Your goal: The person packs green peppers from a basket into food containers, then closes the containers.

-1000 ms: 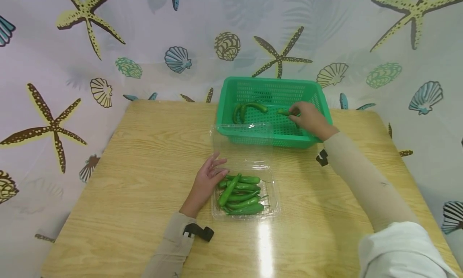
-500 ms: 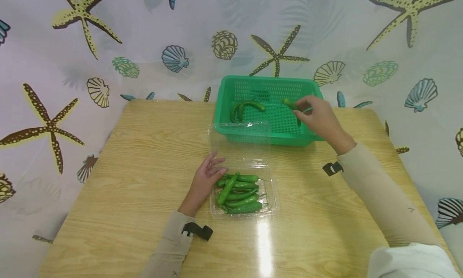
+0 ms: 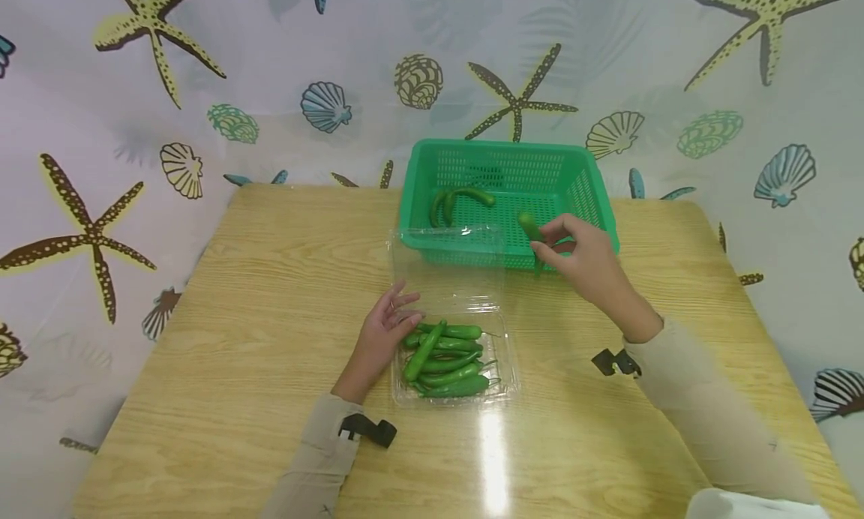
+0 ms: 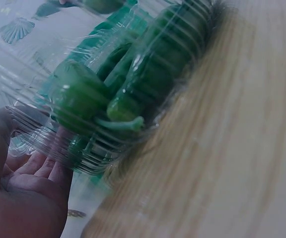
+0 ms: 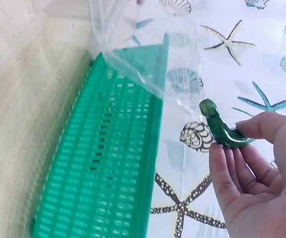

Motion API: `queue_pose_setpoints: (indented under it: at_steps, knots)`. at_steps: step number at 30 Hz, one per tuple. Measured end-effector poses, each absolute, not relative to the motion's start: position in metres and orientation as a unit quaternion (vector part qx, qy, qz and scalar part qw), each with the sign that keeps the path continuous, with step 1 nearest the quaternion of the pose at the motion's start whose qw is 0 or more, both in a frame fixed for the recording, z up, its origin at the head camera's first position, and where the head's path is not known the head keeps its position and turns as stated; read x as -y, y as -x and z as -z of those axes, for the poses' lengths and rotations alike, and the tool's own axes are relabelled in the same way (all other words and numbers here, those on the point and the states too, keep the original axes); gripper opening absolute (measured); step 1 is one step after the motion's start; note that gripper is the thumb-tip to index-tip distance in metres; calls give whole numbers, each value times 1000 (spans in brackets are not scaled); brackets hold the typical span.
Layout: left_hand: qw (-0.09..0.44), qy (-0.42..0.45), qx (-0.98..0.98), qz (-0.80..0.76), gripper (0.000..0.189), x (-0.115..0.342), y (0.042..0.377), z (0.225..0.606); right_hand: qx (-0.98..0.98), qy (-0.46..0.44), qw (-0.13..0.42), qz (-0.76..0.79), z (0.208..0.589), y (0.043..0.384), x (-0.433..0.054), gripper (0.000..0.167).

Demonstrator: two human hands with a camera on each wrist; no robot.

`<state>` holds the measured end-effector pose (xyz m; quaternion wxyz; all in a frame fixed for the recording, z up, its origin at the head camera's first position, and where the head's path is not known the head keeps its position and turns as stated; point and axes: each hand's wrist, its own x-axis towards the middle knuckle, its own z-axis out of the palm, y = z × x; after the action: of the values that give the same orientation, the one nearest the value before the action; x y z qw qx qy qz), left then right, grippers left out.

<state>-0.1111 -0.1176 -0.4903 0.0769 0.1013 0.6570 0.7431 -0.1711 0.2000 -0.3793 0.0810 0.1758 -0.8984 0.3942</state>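
My right hand [image 3: 583, 256] pinches a green chili pepper [image 3: 530, 228] between thumb and fingers, over the front rim of the green basket [image 3: 610, 226]. In the right wrist view this chili pepper [image 5: 225, 131] is curved and glossy. My left hand [image 3: 381, 335] rests at the left edge of a clear plastic clamshell box [image 3: 509, 376], its fingers loosely spread. Inside the box lie several green chili peppers [image 3: 454, 365], one across the others. The left wrist view shows my left hand [image 4: 34, 191] against the ribbed clear wall. More curved chili peppers [image 3: 472, 194] lie in the basket's left part.
The box's raised clear lid [image 3: 445, 268] leans back and overlaps the basket's front left in the head view. A wooden table [image 3: 283, 264] carries everything. Behind it hangs a white sheet [image 3: 364, 39] printed with shells and starfish.
My right hand has lifted the chili pepper from inside the basket and brought it forward over the front rim. My left hand stays at the box.
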Motion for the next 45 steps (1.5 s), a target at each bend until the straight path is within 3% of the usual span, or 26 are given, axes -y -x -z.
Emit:
queue_pose_setpoints:
  at_steps: [14,31,45]
  knots:
    - [81,-102,-657,-743,66,117,111,490,887,-179,-20,-424,413,126,-172,17]
    - [82,-98,-650,-749,64,117,111,489,905,-171,-110,-373,427,95,-151,12]
    - [80,-106,-647,-751,66,118,112,491,936,-154,-95,-302,433,88,-140,16]
